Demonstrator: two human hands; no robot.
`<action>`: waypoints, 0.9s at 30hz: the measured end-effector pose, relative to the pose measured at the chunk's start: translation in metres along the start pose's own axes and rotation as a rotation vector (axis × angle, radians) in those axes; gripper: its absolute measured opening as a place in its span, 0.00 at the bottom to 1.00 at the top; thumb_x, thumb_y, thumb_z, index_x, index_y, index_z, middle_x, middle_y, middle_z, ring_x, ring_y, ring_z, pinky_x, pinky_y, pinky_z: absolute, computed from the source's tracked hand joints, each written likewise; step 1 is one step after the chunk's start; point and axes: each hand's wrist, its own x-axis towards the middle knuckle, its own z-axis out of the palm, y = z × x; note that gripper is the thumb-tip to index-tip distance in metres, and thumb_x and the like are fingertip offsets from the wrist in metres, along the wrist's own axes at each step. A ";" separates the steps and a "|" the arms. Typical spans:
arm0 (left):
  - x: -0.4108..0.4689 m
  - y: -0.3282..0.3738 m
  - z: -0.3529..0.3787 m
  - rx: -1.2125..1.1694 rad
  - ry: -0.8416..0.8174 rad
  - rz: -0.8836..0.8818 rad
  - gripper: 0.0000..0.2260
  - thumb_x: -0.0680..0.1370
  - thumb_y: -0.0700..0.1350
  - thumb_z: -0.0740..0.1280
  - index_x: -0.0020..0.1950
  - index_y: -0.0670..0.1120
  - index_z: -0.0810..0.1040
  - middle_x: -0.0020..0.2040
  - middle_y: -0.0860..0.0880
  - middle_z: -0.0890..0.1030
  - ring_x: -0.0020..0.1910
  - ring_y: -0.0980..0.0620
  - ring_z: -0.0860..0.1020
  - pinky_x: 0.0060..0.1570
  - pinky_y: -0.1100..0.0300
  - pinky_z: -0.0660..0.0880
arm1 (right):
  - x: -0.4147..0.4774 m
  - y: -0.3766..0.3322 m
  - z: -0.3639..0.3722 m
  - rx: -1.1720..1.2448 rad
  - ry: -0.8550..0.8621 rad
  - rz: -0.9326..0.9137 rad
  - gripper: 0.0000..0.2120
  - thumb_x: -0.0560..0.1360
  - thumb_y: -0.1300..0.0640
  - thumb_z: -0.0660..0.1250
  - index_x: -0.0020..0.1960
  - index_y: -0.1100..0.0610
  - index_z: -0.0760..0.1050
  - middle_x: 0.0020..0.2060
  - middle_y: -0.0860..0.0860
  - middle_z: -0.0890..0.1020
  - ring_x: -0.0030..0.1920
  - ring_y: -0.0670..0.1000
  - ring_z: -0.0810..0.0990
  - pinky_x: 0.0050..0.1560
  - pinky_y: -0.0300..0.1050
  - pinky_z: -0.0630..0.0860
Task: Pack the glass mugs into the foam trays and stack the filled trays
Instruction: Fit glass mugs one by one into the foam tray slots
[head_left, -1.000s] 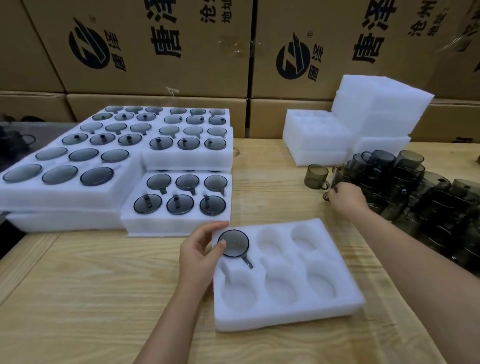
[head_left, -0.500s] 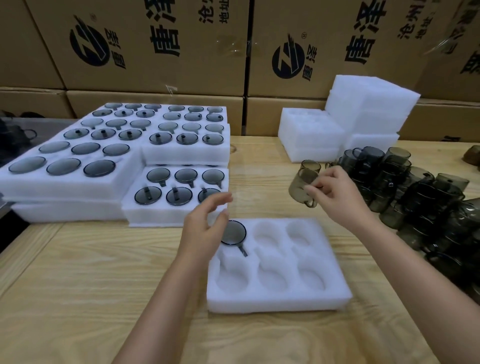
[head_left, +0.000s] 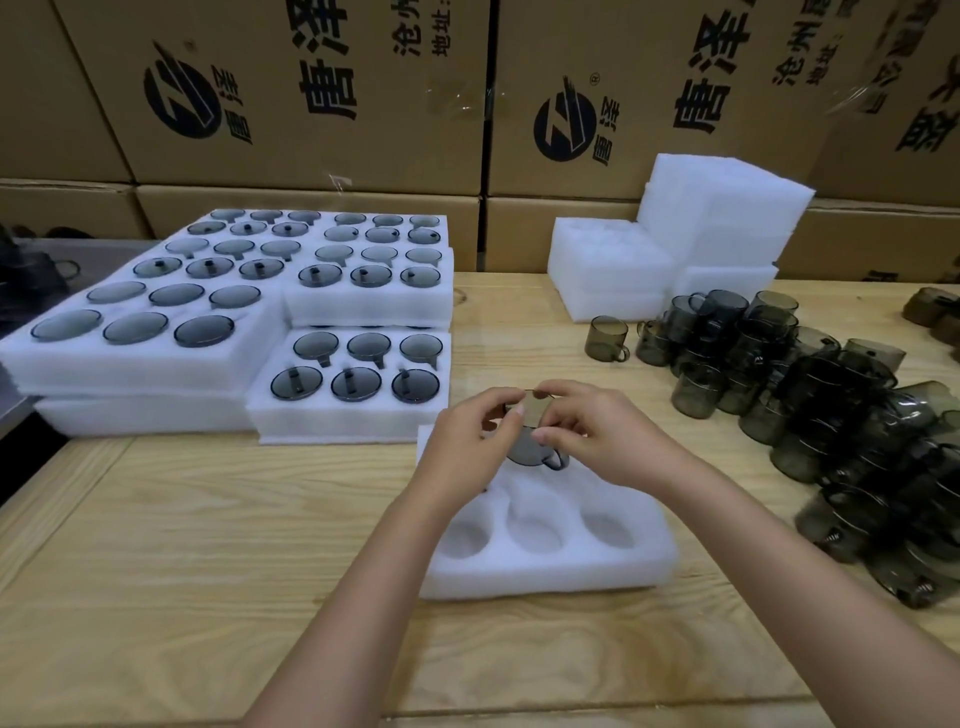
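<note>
Cartons (head_left: 311, 104) with black "唐泽" print behind glass mug (head_left: 525, 448)

Bare left hand (head_left: 467, 449), bare right hand (head_left: 605, 441); forearms uncovered to frame edge; short nails.

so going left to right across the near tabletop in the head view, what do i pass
stacked filled trays → single filled tray → open tray, with a mug held over it by left hand and right hand → pile of loose mugs
</note>
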 end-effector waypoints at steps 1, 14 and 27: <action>-0.001 0.000 0.000 -0.009 0.014 -0.002 0.09 0.78 0.50 0.65 0.49 0.67 0.77 0.49 0.59 0.82 0.47 0.61 0.78 0.34 0.58 0.77 | 0.001 0.000 0.000 0.005 -0.010 0.003 0.08 0.75 0.55 0.68 0.41 0.58 0.80 0.61 0.54 0.77 0.45 0.25 0.68 0.43 0.22 0.62; 0.002 -0.013 0.002 0.137 0.001 0.003 0.11 0.78 0.51 0.65 0.59 0.52 0.80 0.50 0.60 0.81 0.52 0.65 0.77 0.52 0.66 0.73 | 0.002 0.002 0.007 0.010 -0.027 0.033 0.08 0.75 0.54 0.68 0.40 0.57 0.79 0.62 0.52 0.75 0.68 0.44 0.68 0.51 0.32 0.63; 0.004 -0.006 0.009 0.308 -0.093 0.151 0.27 0.80 0.58 0.48 0.75 0.47 0.63 0.76 0.51 0.64 0.74 0.56 0.60 0.73 0.57 0.57 | 0.034 -0.016 0.032 -0.143 -0.128 -0.005 0.21 0.79 0.57 0.56 0.72 0.58 0.64 0.70 0.55 0.67 0.71 0.55 0.62 0.71 0.53 0.59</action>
